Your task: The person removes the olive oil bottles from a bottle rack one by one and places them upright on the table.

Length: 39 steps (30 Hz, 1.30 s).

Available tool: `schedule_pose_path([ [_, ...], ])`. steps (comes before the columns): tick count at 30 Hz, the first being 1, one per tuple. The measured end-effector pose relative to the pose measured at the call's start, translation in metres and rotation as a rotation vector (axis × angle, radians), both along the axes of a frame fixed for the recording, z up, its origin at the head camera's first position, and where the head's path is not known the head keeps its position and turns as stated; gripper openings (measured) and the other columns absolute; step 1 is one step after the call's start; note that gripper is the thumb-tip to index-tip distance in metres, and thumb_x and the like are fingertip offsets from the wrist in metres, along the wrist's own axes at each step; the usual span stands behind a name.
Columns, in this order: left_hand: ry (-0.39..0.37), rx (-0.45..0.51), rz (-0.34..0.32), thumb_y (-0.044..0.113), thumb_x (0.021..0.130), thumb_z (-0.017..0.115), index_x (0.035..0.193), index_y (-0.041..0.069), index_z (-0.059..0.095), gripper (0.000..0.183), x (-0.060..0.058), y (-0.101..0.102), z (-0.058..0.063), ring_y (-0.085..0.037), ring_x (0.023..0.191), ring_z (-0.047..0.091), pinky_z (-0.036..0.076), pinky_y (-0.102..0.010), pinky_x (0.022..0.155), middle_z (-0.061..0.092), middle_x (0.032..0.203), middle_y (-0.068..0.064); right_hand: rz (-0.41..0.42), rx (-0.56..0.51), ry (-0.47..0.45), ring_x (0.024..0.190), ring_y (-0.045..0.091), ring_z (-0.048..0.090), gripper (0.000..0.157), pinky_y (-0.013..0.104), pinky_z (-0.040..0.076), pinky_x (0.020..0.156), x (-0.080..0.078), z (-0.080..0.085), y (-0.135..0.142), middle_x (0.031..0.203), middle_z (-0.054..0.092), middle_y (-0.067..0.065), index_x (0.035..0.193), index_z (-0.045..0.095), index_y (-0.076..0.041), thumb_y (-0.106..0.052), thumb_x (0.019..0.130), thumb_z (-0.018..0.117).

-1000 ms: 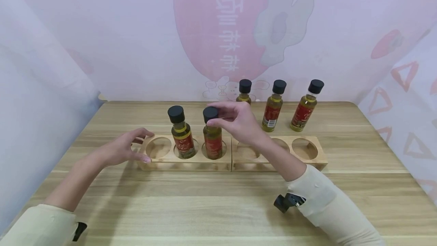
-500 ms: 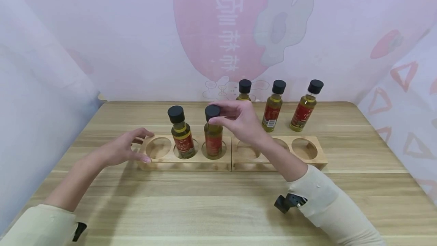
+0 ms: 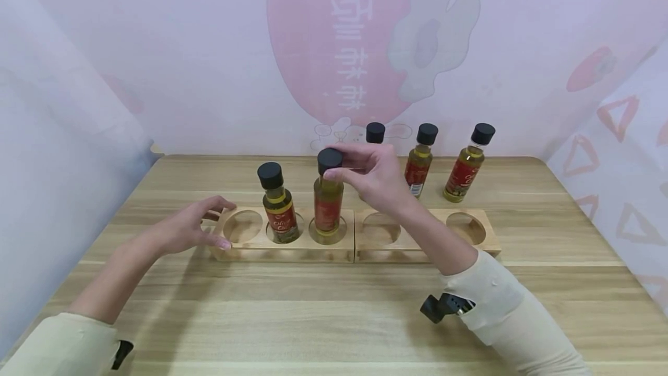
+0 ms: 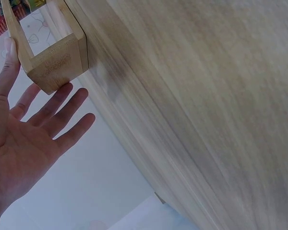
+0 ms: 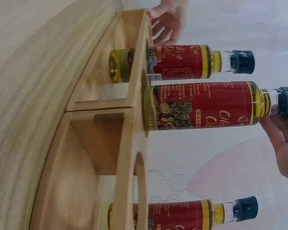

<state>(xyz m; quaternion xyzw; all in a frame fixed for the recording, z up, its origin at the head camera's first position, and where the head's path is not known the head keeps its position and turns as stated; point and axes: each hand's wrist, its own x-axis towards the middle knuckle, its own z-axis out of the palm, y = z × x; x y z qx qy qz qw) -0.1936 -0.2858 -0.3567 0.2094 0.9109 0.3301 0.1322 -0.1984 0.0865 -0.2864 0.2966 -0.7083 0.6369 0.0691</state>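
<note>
My right hand pinches an olive oil bottle near its black cap. The bottle stands nearly upright over the right hole of the left wooden bottle rack; in the right wrist view its base sits right at the rack's top board. Another olive oil bottle stands in the middle hole, while the left hole holds nothing. My left hand holds the rack's left end, thumb at the front and fingers at the back corner. The left wrist view shows those fingers against the rack's end block.
A second wooden rack abuts the first on the right, partly behind my right forearm. Behind it stand three more bottles, among them the rightmost bottle and the middle bottle. A pale printed curtain hangs behind the table.
My right hand has risen and shifted slightly right, lifting the pinched olive oil bottle up out of its hole. My left hand stays on the rack's end.
</note>
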Motion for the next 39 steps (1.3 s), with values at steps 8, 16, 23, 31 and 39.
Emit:
schedule_pose_path([
  [8, -0.003, 0.006, -0.004, 0.024, 0.083, 0.088, 0.140, -0.008, 0.049, 0.076, 0.000, 0.000, 0.000, -0.056, 0.126, 0.052, 0.047, -0.071, 0.100, 0.051, 0.143, -0.033, -0.028, -0.059, 0.021, 0.091, 0.014, 0.077, 0.038, 0.035, 0.062, 0.089, 0.001, 0.010, 0.004, 0.109, 0.075, 0.026, 0.121, 0.069, 0.013, 0.014, 0.084, 0.077],
  [16, -0.003, 0.015, -0.004, 0.023, 0.083, 0.088, 0.139, -0.009, 0.049, 0.076, 0.001, -0.001, 0.000, -0.056, 0.126, 0.052, 0.047, -0.071, 0.100, 0.051, 0.143, -0.033, -0.048, -0.090, 0.087, 0.091, 0.012, 0.077, 0.037, 0.033, 0.062, 0.089, -0.002, 0.016, 0.005, 0.108, 0.074, 0.027, 0.121, 0.069, 0.013, 0.015, 0.084, 0.076],
  [23, -0.001, 0.015, -0.005, 0.023, 0.083, 0.088, 0.139, -0.009, 0.049, 0.076, 0.001, -0.001, 0.000, -0.055, 0.127, 0.051, 0.048, -0.070, 0.100, 0.051, 0.144, -0.032, -0.067, -0.125, 0.081, 0.096, 0.014, 0.077, 0.039, 0.035, 0.061, 0.092, -0.005, 0.016, 0.004, 0.113, 0.073, 0.028, 0.123, 0.068, 0.014, 0.016, 0.084, 0.076],
  [31, 0.004, 0.011, -0.006, 0.024, 0.083, 0.088, 0.138, -0.009, 0.049, 0.075, 0.000, -0.001, -0.001, -0.056, 0.126, 0.052, 0.048, -0.070, 0.100, 0.051, 0.144, -0.033, -0.064, -0.188, 0.074, 0.095, 0.009, 0.076, 0.041, 0.035, 0.061, 0.091, -0.011, 0.012, -0.001, 0.115, 0.070, 0.033, 0.123, 0.066, 0.017, 0.020, 0.083, 0.074],
  [39, 0.005, 0.001, 0.000, 0.025, 0.082, 0.089, 0.139, -0.008, 0.049, 0.077, 0.000, 0.000, -0.001, -0.055, 0.126, 0.052, 0.049, -0.068, 0.100, 0.052, 0.143, -0.032, -0.091, -0.193, 0.041, 0.095, 0.009, 0.076, 0.041, 0.034, 0.061, 0.093, -0.021, 0.000, -0.005, 0.115, 0.071, 0.030, 0.123, 0.067, 0.015, 0.018, 0.084, 0.075],
])
